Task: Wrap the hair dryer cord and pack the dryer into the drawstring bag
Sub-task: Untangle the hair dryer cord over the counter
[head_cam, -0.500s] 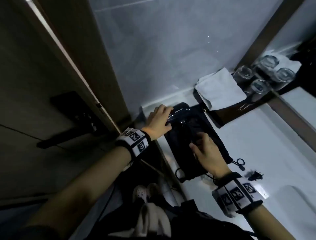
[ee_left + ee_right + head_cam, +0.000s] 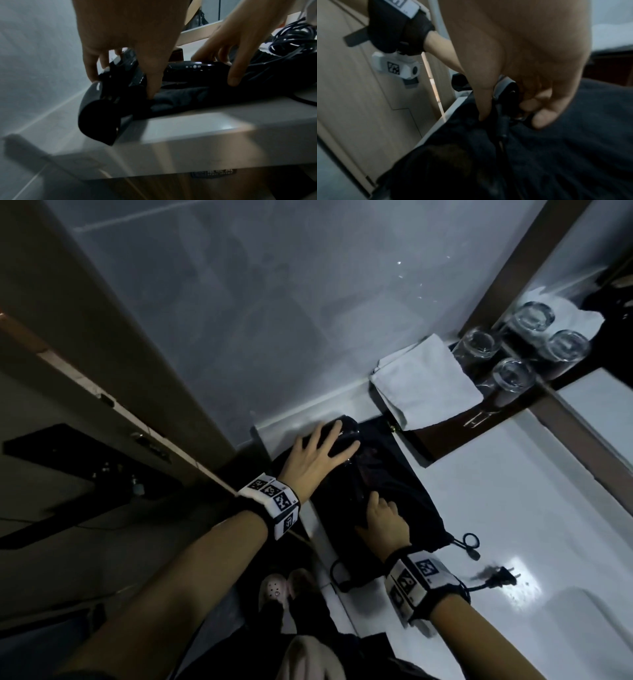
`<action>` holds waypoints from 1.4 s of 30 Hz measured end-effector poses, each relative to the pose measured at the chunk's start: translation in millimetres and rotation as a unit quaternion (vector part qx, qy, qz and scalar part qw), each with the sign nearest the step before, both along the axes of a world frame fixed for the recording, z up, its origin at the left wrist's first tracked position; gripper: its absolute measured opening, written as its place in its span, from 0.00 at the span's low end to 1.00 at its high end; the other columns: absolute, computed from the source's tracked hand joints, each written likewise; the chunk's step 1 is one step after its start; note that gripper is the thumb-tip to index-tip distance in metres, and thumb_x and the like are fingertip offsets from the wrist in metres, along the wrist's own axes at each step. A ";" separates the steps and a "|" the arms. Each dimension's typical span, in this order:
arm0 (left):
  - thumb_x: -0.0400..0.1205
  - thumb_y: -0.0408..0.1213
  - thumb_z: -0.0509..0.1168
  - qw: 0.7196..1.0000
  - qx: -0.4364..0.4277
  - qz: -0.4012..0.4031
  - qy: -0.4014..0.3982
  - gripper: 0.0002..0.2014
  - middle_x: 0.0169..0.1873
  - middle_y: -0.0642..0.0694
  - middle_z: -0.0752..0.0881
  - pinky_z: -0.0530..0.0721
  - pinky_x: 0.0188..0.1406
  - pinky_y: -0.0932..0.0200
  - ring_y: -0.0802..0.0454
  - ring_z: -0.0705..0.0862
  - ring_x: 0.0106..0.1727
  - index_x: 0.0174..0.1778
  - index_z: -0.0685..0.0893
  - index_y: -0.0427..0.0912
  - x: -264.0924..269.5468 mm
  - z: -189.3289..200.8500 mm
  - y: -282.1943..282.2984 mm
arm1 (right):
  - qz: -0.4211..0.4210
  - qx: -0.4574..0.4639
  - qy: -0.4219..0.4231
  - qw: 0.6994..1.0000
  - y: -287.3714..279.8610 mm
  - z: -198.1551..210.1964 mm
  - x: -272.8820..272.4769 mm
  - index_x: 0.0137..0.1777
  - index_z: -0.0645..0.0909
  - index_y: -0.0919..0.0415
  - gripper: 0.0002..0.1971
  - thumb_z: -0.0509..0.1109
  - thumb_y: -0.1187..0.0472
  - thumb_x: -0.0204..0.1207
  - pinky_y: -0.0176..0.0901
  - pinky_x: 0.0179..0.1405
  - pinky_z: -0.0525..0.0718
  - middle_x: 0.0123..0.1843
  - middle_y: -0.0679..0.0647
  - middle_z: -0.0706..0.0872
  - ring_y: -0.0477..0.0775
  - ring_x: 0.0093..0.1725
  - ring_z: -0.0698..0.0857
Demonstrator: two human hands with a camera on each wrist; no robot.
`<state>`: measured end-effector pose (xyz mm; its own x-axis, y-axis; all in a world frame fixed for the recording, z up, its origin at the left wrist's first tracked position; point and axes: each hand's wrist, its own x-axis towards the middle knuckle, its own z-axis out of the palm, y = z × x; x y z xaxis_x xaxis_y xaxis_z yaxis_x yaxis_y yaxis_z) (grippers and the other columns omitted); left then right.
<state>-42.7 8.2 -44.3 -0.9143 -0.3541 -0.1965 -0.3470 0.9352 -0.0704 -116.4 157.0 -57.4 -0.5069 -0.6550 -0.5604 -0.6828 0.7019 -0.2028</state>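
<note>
The glossy black hair dryer (image 2: 347,429) lies on the black drawstring bag (image 2: 416,501) at the counter's left corner. Its barrel (image 2: 104,108) sticks out past the counter edge. My left hand (image 2: 320,455) grips the barrel, with the thumb (image 2: 152,86) on the near side and the fingers (image 2: 91,73) over the far side. My right hand (image 2: 385,520) holds the end of the handle (image 2: 193,67), its thumb (image 2: 484,111) and curled fingers (image 2: 541,119) on either side. The cord runs loose: a loop (image 2: 337,573) hangs by the edge and the plug (image 2: 503,575) lies on the counter.
The white counter (image 2: 513,474) stretches to the right. At the back stand upturned glasses (image 2: 512,374) on a dark tray, beside a white cloth (image 2: 426,381). A wooden door (image 2: 102,354) closes off the left. The bag's drawstring loop (image 2: 471,541) lies near my right wrist.
My left hand's fingers have spread wider over the barrel. My right hand has slid back a little along the handle toward me. The dryer and bag stay in place.
</note>
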 end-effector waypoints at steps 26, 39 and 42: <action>0.77 0.27 0.66 0.728 0.515 0.167 0.421 0.02 0.30 0.42 0.79 0.77 0.35 0.67 0.55 0.78 0.32 0.39 0.83 0.33 -15.6 105.9 -22.3 | -0.057 -0.448 -0.137 0.882 -39.5 143.2 -9.4 0.64 0.78 0.48 0.27 0.81 0.54 0.64 0.25 0.52 0.78 0.49 0.42 0.85 0.36 0.51 0.83; 0.76 0.23 0.69 0.729 0.503 0.157 0.437 0.05 0.36 0.34 0.84 0.83 0.50 0.54 0.45 0.83 0.40 0.47 0.86 0.28 -24.8 114.1 -56.3 | 0.004 -0.353 -0.119 0.928 -44.3 101.6 -9.7 0.54 0.60 0.50 0.23 0.75 0.62 0.73 0.40 0.47 0.74 0.51 0.51 0.77 0.52 0.50 0.79; 0.70 0.22 0.74 0.743 0.496 0.155 0.421 0.09 0.40 0.31 0.81 0.80 0.53 0.49 0.43 0.80 0.44 0.44 0.86 0.25 -21.8 109.2 -59.6 | -0.009 -0.358 -0.138 0.924 -42.7 101.6 -6.8 0.51 0.63 0.53 0.25 0.79 0.61 0.68 0.22 0.41 0.70 0.51 0.51 0.75 0.40 0.46 0.75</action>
<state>-64.5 -51.4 64.9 -0.7659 -0.6363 0.0929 -0.0881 0.2469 0.9650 -123.2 114.2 44.2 -0.4235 -0.9006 -0.0975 -0.5247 0.3316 -0.7840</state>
